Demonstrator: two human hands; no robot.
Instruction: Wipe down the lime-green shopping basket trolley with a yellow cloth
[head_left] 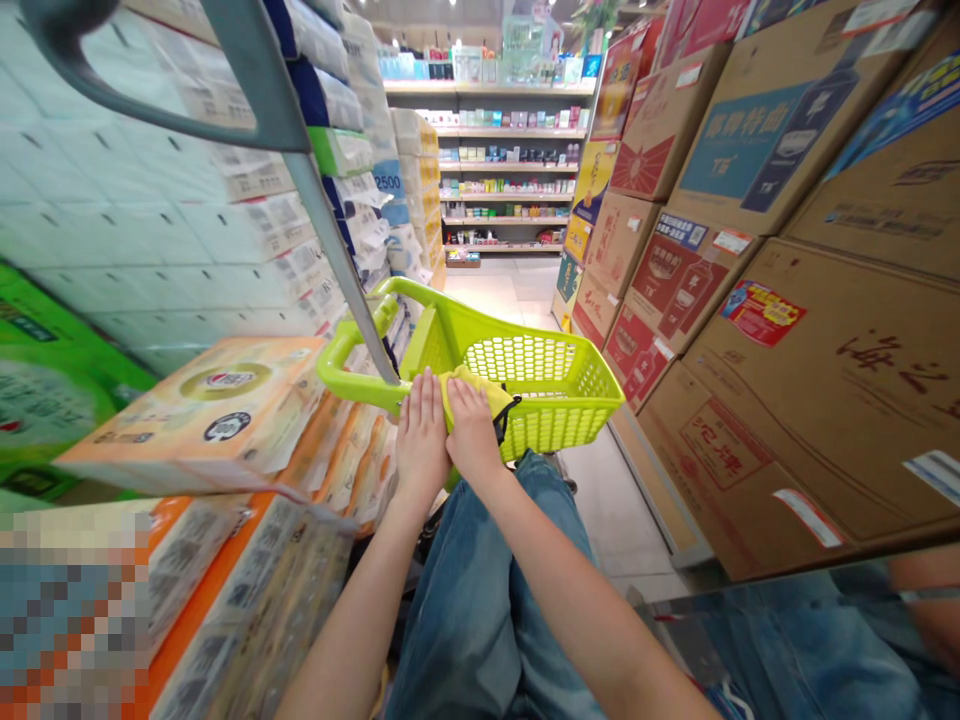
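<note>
A lime-green shopping basket [551,420] with a grid of holes in its walls stands in front of my knees. My left hand [421,435] lies with fingers stretched out at the basket's near side, beside the foot of a metal pole [339,255]. Right against it, my right hand [474,425] rests flat, fingers extended, on a yellow cloth [491,392] draped over the basket rim. A black cord [501,425] hangs from the cloth. What lies beneath my palms is hidden. The pole rises to a grey handle [262,90] at the upper left.
Stacked cartons [840,380] line the right side. On the left are packs of tissue paper [225,400] and a green package [52,390]. A tiled aisle [517,285] leads to shelves of small goods [510,170]. Someone's jeans [832,650] show at lower right.
</note>
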